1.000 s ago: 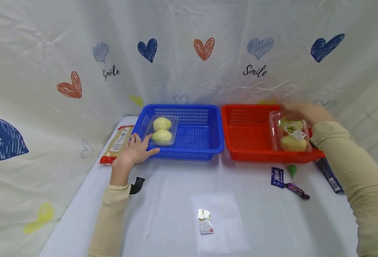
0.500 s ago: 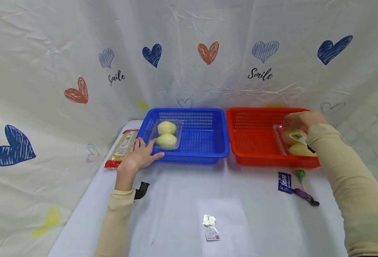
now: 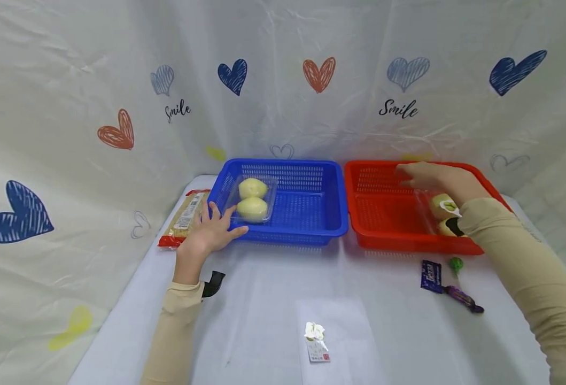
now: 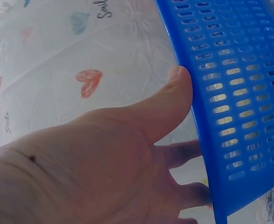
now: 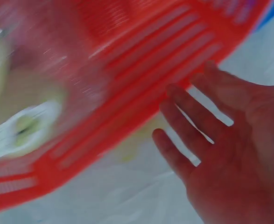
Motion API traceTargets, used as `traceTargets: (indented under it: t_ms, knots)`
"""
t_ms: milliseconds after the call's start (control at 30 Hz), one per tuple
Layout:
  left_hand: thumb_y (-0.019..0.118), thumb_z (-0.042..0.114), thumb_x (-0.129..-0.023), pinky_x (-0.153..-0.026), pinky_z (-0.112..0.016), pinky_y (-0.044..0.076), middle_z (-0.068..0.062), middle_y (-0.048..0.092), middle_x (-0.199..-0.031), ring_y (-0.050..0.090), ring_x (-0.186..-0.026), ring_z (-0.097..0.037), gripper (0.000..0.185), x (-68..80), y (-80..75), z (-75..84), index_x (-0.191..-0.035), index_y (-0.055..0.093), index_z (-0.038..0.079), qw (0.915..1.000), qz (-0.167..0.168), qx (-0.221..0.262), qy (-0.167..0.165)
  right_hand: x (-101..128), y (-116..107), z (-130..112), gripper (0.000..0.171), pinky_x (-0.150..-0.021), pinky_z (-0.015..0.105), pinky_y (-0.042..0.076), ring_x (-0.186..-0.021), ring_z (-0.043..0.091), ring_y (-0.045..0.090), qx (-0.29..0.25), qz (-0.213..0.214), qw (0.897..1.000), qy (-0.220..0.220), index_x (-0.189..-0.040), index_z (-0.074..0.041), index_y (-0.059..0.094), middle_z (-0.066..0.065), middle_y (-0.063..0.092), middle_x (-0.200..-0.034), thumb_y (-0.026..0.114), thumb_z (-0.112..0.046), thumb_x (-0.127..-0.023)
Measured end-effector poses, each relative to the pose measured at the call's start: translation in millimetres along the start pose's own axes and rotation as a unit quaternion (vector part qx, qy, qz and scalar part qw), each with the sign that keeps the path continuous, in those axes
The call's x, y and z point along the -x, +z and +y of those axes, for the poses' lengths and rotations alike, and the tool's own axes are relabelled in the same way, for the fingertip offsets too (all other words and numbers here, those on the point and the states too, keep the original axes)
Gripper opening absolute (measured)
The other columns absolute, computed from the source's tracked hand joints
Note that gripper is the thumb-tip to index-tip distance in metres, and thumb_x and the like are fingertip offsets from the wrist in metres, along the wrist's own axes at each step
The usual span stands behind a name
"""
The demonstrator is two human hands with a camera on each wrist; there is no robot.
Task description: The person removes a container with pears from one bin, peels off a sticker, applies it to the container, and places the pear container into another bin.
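My left hand (image 3: 208, 235) touches the front left corner of the blue basket (image 3: 287, 233), fingers spread; up close in the left wrist view, the thumb lies at the basket's rim (image 4: 196, 100). Inside that basket is a clear plastic box (image 3: 270, 200) with two pale yellow fruits (image 3: 252, 208). Over the back of the red basket (image 3: 408, 244) my right hand (image 3: 439, 176) is held with fingers extended and nothing in it. A second clear box of pale fruits (image 3: 441, 206), bearing a white label (image 5: 41, 119), lies at the right in the red basket, partly hidden by the right sleeve.
Left of the blue basket lies a red-edged food bag (image 3: 184, 219). In front of the red basket are a purple packet (image 3: 431, 275), a green lollipop (image 3: 456, 263) and a purple wrapped candy (image 3: 463, 298). A small white item with a tag (image 3: 315, 331) sits on a pale sheet (image 3: 345, 342).
The right hand has let go of the fruit box, which now sits lower in the red basket, and has moved left away from it. The left hand stays at the blue basket's corner.
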State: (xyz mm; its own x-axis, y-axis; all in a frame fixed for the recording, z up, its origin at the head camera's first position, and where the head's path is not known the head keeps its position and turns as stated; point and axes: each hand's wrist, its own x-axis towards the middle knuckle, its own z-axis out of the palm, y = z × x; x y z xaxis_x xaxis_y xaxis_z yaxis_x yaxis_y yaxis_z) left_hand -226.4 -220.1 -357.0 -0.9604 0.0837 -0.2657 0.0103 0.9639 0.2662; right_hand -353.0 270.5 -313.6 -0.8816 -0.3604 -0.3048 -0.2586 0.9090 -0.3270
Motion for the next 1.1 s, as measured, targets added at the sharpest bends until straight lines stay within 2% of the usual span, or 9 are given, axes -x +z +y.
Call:
traceTargets:
  t_ms: [33,133,233,367,533,667,867,1033,1100]
  knots:
    - [0.044,0.056,-0.105,-0.127,-0.068,-0.002,-0.037,-0.006,-0.167,-0.017,-0.156,-0.053,0.084,-0.2,0.9,0.6,-0.166,0.008,0.011,1.0,-0.003,0.0,-0.002,-9,0,-10,0.056,-0.113,0.068,0.038,-0.136,0.052,0.047,0.05,0.003,0.997,-0.051,-0.152,0.01,0.035,0.034,0.046,-0.15,0.053,-0.016,-0.106]
    - [0.047,0.057,-0.104,-0.126,-0.069,-0.002,-0.038,-0.011,-0.166,-0.018,-0.156,-0.054,0.089,-0.1,1.0,-0.1,-0.166,0.003,0.01,0.9999,0.002,0.005,-0.011,-28,7,-46,0.041,-0.113,0.064,0.042,-0.128,0.046,0.057,0.085,0.053,0.987,-0.123,-0.139,0.008,0.052,0.029,0.061,-0.135,0.057,-0.009,-0.102]
    - [0.048,0.059,-0.103,-0.126,-0.07,0.0,-0.039,-0.017,-0.165,-0.017,-0.156,-0.054,0.094,0.2,-2.5,-3.3,-0.166,-0.001,0.008,0.9996,-0.002,0.024,-0.017,-50,16,-86,0.034,-0.114,0.059,0.044,-0.127,0.042,0.059,0.074,0.074,0.98,-0.17,-0.132,0.005,0.058,0.024,0.065,-0.132,0.056,-0.009,-0.102]
    - [0.047,0.061,-0.102,-0.124,-0.072,0.005,-0.039,-0.019,-0.164,-0.017,-0.155,-0.054,0.096,-1.3,-4.1,-5.3,-0.165,-0.001,0.007,0.9989,-0.018,0.042,-0.013,-82,32,-134,0.043,-0.12,0.053,0.04,-0.138,0.037,0.054,0.076,0.035,0.978,-0.189,-0.142,0.002,0.053,0.021,0.06,-0.144,0.054,-0.021,-0.106]
    - [0.045,0.062,-0.103,-0.119,-0.075,0.019,-0.04,-0.018,-0.164,-0.015,-0.155,-0.055,0.095,-2.7,-2.4,-4.5,-0.166,0.001,0.007,0.9993,-0.021,0.029,-0.013,-123,51,-190,0.066,-0.127,0.049,0.03,-0.152,0.034,0.04,0.059,-0.032,0.977,-0.204,-0.157,0.0,0.035,0.02,0.043,-0.16,0.049,-0.042,-0.108]
    - [0.046,0.062,-0.102,-0.118,-0.076,0.023,-0.04,-0.018,-0.164,-0.013,-0.155,-0.056,0.095,-3.9,2.1,-3.2,-0.166,0.002,0.007,0.9991,-0.026,0.032,-0.011,-149,63,-224,0.075,-0.131,0.049,0.021,-0.16,0.034,0.023,0.042,-0.067,0.978,-0.194,-0.163,-0.003,0.022,0.019,0.025,-0.17,0.043,-0.05,-0.108]
    - [0.047,0.062,-0.102,-0.114,-0.075,0.031,-0.039,-0.017,-0.164,-0.011,-0.156,-0.056,0.095,-5.1,6.8,-1.4,-0.166,0.002,0.009,0.9989,-0.026,0.037,-0.011,-171,74,-245,0.086,-0.133,0.052,0.009,-0.163,0.032,0.001,0.051,-0.103,0.989,-0.092,-0.166,-0.008,0.005,0.015,0.001,-0.175,0.039,-0.059,-0.106]
    - [0.048,0.061,-0.102,-0.114,-0.075,0.031,-0.038,-0.018,-0.165,-0.013,-0.156,-0.055,0.094,-4.5,1.3,-4.3,-0.166,0.001,0.011,0.999,-0.02,0.037,-0.016,-177,75,-258,0.092,-0.132,0.055,0.007,-0.163,0.033,-0.005,0.043,-0.103,0.993,-0.041,-0.166,-0.01,-0.003,0.017,-0.007,-0.174,0.046,-0.057,-0.104]
    - [0.048,0.061,-0.102,-0.114,-0.075,0.032,-0.037,-0.018,-0.165,-0.013,-0.156,-0.055,0.094,-5.0,-0.1,-5.9,-0.166,0.001,0.011,0.9989,-0.019,0.038,-0.019,-177,75,-260,0.095,-0.132,0.055,0.01,-0.163,0.034,0.0,0.036,-0.103,0.994,-0.025,-0.166,-0.012,-0.003,0.016,-0.006,-0.174,0.05,-0.057,-0.103]
